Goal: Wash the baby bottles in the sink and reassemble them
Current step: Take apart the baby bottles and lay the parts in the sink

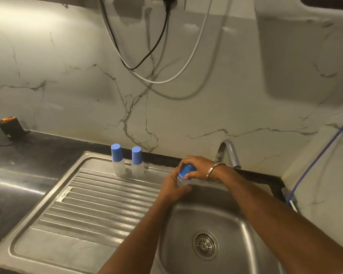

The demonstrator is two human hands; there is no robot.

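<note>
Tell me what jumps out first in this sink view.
Both hands meet over the sink basin: the left hand grips a clear bottle, the right hand curls over its blue cap. Two capped bottles stand upright on the drainboard.

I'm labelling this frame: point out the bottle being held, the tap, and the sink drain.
held bottle (181, 180): head view, on its clear body below the blue cap.
tap (229, 151): head view, on the curved spout.
sink drain (205, 245): head view, on the strainer's middle.

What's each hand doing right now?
Left hand: grips the clear bottle by its body.
Right hand: fingers curled round the bottle's blue cap.
</note>
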